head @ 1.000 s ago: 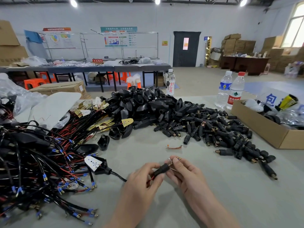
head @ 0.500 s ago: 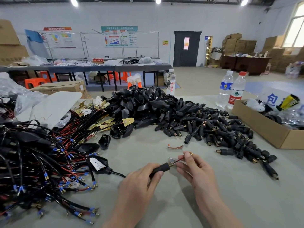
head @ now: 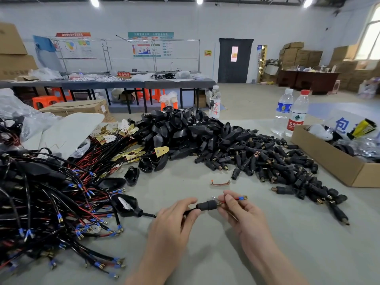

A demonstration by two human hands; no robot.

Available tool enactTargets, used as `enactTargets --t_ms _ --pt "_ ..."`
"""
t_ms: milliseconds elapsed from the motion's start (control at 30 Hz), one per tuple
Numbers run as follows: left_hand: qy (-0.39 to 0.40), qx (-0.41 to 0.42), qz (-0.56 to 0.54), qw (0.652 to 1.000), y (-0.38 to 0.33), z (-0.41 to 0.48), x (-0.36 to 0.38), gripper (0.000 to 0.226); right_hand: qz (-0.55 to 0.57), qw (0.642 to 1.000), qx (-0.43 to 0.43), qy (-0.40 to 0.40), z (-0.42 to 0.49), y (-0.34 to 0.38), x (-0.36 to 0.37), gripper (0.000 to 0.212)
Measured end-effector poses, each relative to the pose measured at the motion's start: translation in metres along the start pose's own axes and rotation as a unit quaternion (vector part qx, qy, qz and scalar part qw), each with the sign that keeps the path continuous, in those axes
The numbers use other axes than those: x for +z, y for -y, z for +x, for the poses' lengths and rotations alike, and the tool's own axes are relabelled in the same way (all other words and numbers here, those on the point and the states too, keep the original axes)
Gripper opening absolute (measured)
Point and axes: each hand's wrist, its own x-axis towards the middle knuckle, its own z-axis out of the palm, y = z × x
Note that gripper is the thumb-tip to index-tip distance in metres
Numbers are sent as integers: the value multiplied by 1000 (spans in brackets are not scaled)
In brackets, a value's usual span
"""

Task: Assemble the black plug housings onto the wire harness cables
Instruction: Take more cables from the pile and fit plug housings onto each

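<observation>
Pulling through: right hand (head: 242, 212) pinches the red wires (head: 236, 199), now drawn farther out of the black housing (head: 206, 205) gripped by left hand (head: 170, 221); threading judged nearly complete.

The right hand (head: 244, 214) has drawn the red wire ends (head: 239, 198) farther out of the black plug housing (head: 206, 205), which the left hand (head: 174, 221) has levelled from its earlier tilt.

Left hand (head: 172, 221) and right hand (head: 244, 214) close together; both in a pinch
</observation>
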Motion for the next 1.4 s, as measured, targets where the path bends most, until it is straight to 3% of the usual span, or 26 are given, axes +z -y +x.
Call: enactTargets --t_ms 167,300,533,767,1000,1233,1400 --pt "14 -9 -14 1000 7 2 0 5 57 998 -2 -28 4 6 -4 16" --pt "-7 -15 -30 999 4 2 -1 4 111 993 26 -13 3 7 -2 17" --pt "-7 11 -44 999 -1 0 1 6 44 998 45 28 1 1 -3 27" --pt "-20 15 -37 999 5 1 5 4 74 996 33 47 -3 4 1 29" --pt "-13 34 -30 999 5 3 5 7 -71 996 -42 42 -3 -3 3 28" --pt "-9 20 72 997 17 4 -1 10 -4 999 -39 -1 5 -1 -4 21" --pt "-13 1 19 1000 17 6 0 18 42 998 -11 33 5 -5 -1 30"
